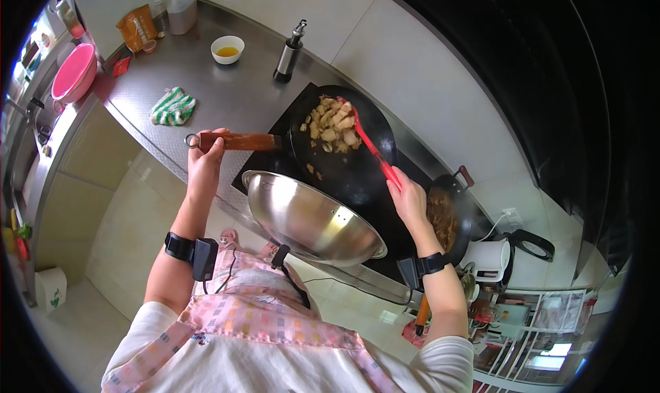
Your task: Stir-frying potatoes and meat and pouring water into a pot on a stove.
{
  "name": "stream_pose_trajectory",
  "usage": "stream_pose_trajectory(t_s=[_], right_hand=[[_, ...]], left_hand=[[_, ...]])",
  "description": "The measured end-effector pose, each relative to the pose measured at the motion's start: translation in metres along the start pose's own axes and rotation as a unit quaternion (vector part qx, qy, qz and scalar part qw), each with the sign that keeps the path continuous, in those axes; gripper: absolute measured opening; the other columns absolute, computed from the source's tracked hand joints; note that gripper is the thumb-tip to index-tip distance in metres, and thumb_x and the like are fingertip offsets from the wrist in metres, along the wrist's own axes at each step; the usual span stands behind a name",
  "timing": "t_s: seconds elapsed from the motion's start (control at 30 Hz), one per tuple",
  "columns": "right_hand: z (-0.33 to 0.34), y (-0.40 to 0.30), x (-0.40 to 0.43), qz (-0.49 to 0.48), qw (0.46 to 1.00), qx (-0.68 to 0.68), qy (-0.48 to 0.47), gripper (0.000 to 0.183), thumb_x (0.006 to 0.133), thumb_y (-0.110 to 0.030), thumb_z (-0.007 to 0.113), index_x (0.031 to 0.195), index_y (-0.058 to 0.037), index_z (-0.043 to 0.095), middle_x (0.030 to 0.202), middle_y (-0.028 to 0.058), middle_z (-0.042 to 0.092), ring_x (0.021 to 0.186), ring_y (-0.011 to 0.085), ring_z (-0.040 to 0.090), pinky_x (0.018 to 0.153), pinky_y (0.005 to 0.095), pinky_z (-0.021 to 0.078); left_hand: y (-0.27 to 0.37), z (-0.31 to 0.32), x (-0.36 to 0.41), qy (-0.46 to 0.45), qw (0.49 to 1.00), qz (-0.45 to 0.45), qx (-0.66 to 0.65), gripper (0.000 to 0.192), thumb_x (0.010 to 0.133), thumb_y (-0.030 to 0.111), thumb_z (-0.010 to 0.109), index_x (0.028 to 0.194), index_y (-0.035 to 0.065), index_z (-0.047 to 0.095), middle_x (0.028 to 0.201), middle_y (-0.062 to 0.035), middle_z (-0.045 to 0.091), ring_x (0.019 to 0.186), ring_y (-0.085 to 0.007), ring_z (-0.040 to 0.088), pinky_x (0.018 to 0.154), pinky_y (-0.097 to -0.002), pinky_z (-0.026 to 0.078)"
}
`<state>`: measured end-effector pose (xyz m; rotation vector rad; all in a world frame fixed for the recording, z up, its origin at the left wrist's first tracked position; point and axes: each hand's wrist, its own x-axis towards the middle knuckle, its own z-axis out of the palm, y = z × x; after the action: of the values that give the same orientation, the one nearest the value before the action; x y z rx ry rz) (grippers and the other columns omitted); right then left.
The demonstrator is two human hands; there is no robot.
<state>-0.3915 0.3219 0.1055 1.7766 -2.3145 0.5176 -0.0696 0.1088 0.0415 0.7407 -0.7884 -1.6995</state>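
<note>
My left hand (207,156) grips the end of a wooden handle (247,142), which belongs to a black wok (356,174) on the stove. In my right hand (409,198) is a red spatula (372,150), its head among pale, browned pieces of cooked food (329,125) at the wok's far side. A few small bits lie apart on the bare wok surface. Between my body and the wok, a large shiny stainless-steel vessel (309,220) sits tilted at the counter's front edge. What supports it is hidden.
A second pan (444,215) with brown food stands right of my right forearm, near a white kettle (487,259). Left on the steel counter (227,91) are a striped cloth (174,107), a white bowl of yellow liquid (227,50) and a dispenser bottle (289,55).
</note>
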Motion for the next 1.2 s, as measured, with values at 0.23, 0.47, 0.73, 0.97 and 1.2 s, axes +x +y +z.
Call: stream_pose_trajectory(t_s=[0.23,0.47,0.73,0.97,1.2], right_hand=[[-0.070,-0.022,-0.032,-0.078,0.986,-0.089,-0.119,0.037,0.071,-0.011,0.060,0.107,-0.0130,0.054,0.066,0.0061,0.047,0.061,0.0234,0.052,0.053,0.0341,0.0432],[-0.116,-0.042,-0.075,0.006,0.991,-0.100,-0.085,0.038,0.068,-0.004,0.059,0.103,-0.0191,0.059,0.066,0.0059,0.044,0.060,0.0222,0.049,0.053,0.0325,0.0410],[-0.092,-0.035,-0.077,0.029,0.992,-0.093,-0.085,0.036,0.068,-0.004,0.060,0.101,-0.0184,0.060,0.066,0.0060,0.044,0.060,0.0234,0.050,0.054,0.0340,0.0418],[-0.046,-0.013,-0.053,0.109,0.993,0.012,-0.051,0.030,0.077,-0.011,0.055,0.107,-0.0135,0.055,0.082,0.0094,0.056,0.072,0.0285,0.056,0.060,0.0355,0.0444],[-0.105,-0.005,-0.033,0.207,0.971,0.023,-0.118,0.027,0.081,-0.020,0.050,0.101,-0.0020,0.056,0.086,0.0198,0.058,0.080,0.0352,0.056,0.069,0.0378,0.0440]], left_hand=[[-0.001,-0.003,0.003,-0.015,1.000,-0.003,-0.004,0.016,0.081,0.000,0.049,0.094,0.0043,0.043,0.103,-0.0102,0.054,0.099,-0.0185,0.048,0.091,-0.0291,0.035],[0.000,-0.004,0.006,-0.012,1.000,-0.027,0.003,0.015,0.081,0.000,0.049,0.094,0.0035,0.043,0.104,-0.0103,0.053,0.100,-0.0179,0.048,0.090,-0.0286,0.037],[-0.001,-0.006,0.012,-0.013,0.999,-0.036,-0.026,0.020,0.082,-0.001,0.048,0.099,-0.0002,0.039,0.103,-0.0128,0.052,0.100,-0.0207,0.048,0.090,-0.0297,0.039],[0.007,-0.004,0.012,-0.032,0.996,-0.069,-0.048,0.014,0.081,-0.002,0.048,0.094,0.0008,0.043,0.105,-0.0122,0.051,0.099,-0.0201,0.047,0.090,-0.0293,0.038],[0.021,-0.019,0.026,-0.088,0.979,-0.144,-0.117,0.011,0.084,-0.001,0.043,0.094,0.0031,0.041,0.112,-0.0157,0.048,0.106,-0.0229,0.044,0.093,-0.0322,0.035]])
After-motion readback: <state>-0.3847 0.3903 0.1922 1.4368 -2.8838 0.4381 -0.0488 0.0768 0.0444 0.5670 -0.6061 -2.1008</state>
